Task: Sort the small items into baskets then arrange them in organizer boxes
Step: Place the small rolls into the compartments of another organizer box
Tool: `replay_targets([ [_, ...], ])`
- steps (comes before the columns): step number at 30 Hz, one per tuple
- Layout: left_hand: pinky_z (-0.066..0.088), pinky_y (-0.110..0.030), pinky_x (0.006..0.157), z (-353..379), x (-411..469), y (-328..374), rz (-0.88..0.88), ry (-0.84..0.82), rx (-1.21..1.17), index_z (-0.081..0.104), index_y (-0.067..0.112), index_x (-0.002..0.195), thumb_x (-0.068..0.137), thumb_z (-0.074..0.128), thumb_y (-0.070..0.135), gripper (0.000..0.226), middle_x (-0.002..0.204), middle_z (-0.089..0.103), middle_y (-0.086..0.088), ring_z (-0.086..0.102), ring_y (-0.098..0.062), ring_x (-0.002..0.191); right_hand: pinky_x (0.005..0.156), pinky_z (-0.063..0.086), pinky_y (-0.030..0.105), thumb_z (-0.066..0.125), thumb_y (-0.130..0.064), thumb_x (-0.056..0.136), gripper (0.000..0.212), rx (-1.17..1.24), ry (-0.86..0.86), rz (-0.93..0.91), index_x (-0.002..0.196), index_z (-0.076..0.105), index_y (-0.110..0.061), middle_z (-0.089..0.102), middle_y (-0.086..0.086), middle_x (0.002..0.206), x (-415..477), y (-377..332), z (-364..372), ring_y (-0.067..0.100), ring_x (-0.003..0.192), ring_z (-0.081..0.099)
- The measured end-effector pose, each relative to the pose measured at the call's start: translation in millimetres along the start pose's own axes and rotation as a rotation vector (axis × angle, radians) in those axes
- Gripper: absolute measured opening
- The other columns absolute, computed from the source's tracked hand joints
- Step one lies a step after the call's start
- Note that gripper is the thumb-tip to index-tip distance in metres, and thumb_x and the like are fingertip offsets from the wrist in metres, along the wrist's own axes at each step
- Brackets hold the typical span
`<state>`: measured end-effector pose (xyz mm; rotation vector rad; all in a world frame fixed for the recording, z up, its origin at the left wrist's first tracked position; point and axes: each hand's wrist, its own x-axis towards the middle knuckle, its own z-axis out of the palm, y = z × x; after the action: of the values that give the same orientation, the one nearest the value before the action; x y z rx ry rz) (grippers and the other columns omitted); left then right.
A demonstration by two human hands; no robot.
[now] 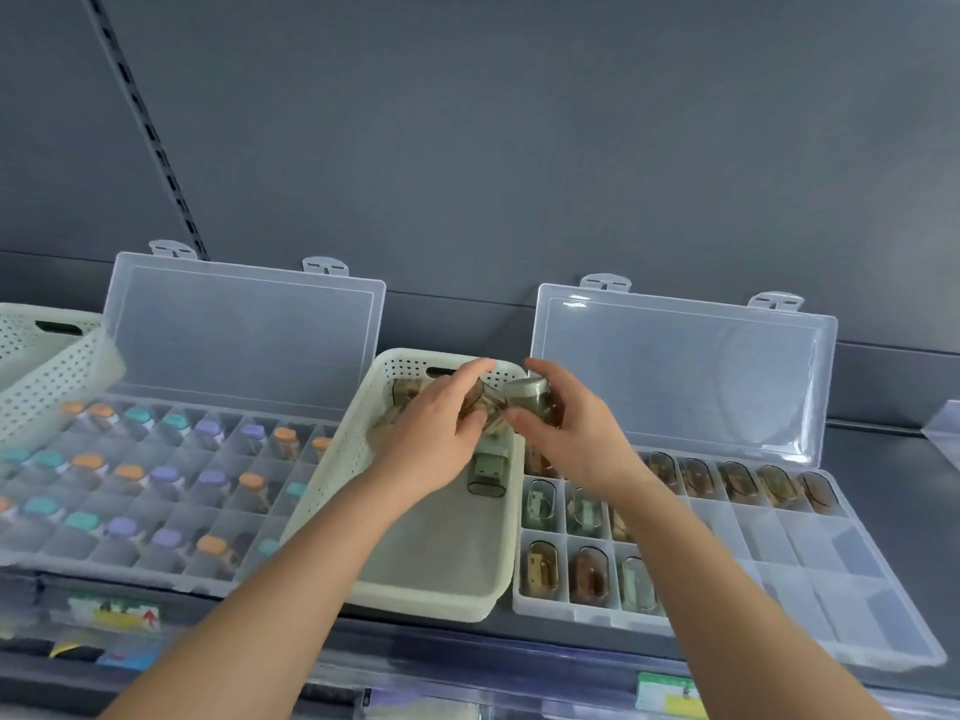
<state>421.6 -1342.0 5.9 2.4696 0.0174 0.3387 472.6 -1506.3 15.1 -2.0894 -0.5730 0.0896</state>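
The small cases point(527, 397) pinched by the left hand point(436, 433) and right hand point(566, 433) are too blurred to tell apart, and the hands cover the far end of the middle basket point(415, 600). That basket hides the right end of the left box point(104, 569), whose left end, like the other basket point(47, 376), is cut by the picture's edge. The right forearm point(701, 563) covers compartments of the right box point(831, 563); labels point(111, 613) along the shelf's point(893, 459) front edge are blurred.

Organizer boxes point(810, 553): clear glossy plastic, lids point(244, 335) slightly frosted. Basket point(441, 595): cream matt plastic, perforated walls. Shelf wall point(519, 148): smooth matt grey.
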Motion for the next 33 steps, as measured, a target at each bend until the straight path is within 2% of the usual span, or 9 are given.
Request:
replay_targets([
  [2,0.033,-0.013,0.06,5,-3,18,0.021,0.024,0.005,0.04,0.04,0.137,0.098,0.048,0.026,0.042,0.1,0.049,0.013,0.047,-0.003,0.077,0.068,0.052,0.029,0.066,-0.04,0.084,0.051,0.045,0.023,0.039,0.126,0.039,-0.027,0.063,-0.003,0.088,-11,8,-15,0.014,0.07,0.062],
  [4,0.032,-0.009,0.07,13,-3,34,0.034,0.048,-0.048,0.049,0.033,0.132,0.097,0.051,0.021,0.037,0.111,0.054,0.01,0.053,-0.009,0.094,0.065,0.055,0.032,0.064,-0.045,0.084,0.041,0.092,0.065,0.08,0.113,0.042,-0.026,0.065,0.0,0.086,-21,16,-32,0.017,0.067,0.065],
  [7,0.03,-0.017,0.086,32,-1,60,-0.003,0.059,-0.114,0.054,0.022,0.128,0.094,0.053,0.012,0.036,0.124,0.053,0.002,0.05,-0.017,0.113,0.057,0.05,0.027,0.056,-0.043,0.09,0.026,0.146,0.057,0.086,0.107,0.049,-0.025,0.063,0.001,0.085,-37,29,-60,0.013,0.059,0.06],
  [13,0.04,-0.024,0.083,68,-8,118,-0.09,-0.073,-0.184,0.041,0.034,0.14,0.091,0.054,0.01,0.056,0.134,0.046,0.008,0.055,-0.015,0.095,0.067,0.042,0.021,0.032,-0.035,0.101,0.026,0.174,-0.057,0.233,0.116,0.052,-0.031,0.057,-0.005,0.097,-70,50,-127,0.009,0.075,0.052],
  [17,0.039,-0.024,0.092,88,-14,147,-0.093,-0.153,-0.101,0.032,0.035,0.146,0.094,0.058,0.022,0.059,0.14,0.043,0.007,0.052,-0.01,0.105,0.076,0.045,0.022,0.054,-0.034,0.093,0.032,0.06,-0.081,0.226,0.123,0.051,-0.024,0.058,-0.006,0.095,-85,75,-156,0.008,0.083,0.056],
  [21,0.039,-0.022,0.075,104,-22,172,0.004,-0.171,0.055,0.041,0.031,0.13,0.09,0.06,0.037,0.045,0.116,0.055,0.011,0.053,-0.008,0.093,0.075,0.052,0.03,0.081,-0.035,0.07,0.043,-0.007,0.022,0.242,0.104,0.058,-0.021,0.063,-0.006,0.088,-93,99,-178,0.014,0.079,0.06],
  [24,0.038,-0.021,0.08,115,-24,179,0.045,-0.172,0.118,0.048,0.028,0.123,0.085,0.065,0.042,0.044,0.12,0.053,0.012,0.052,-0.007,0.104,0.072,0.051,0.024,0.083,-0.036,0.068,0.043,-0.087,0.031,0.168,0.105,0.065,-0.023,0.064,-0.008,0.089,-100,107,-187,0.009,0.075,0.059],
  [29,0.04,-0.023,0.091,128,-20,184,0.094,-0.196,0.206,0.051,0.022,0.133,0.085,0.067,0.04,0.054,0.125,0.052,0.009,0.049,-0.01,0.114,0.077,0.043,0.017,0.075,-0.029,0.076,0.046,-0.338,0.023,0.047,0.12,0.062,-0.024,0.063,-0.004,0.108,-108,111,-190,0.01,0.086,0.055],
  [33,0.043,-0.029,0.094,137,-14,182,0.13,-0.241,0.331,0.052,0.021,0.132,0.084,0.067,0.044,0.055,0.124,0.052,0.007,0.045,-0.013,0.117,0.074,0.043,0.021,0.076,-0.027,0.074,0.045,-0.437,-0.012,0.029,0.114,0.055,-0.02,0.063,-0.003,0.105,-109,116,-181,0.014,0.088,0.055],
])
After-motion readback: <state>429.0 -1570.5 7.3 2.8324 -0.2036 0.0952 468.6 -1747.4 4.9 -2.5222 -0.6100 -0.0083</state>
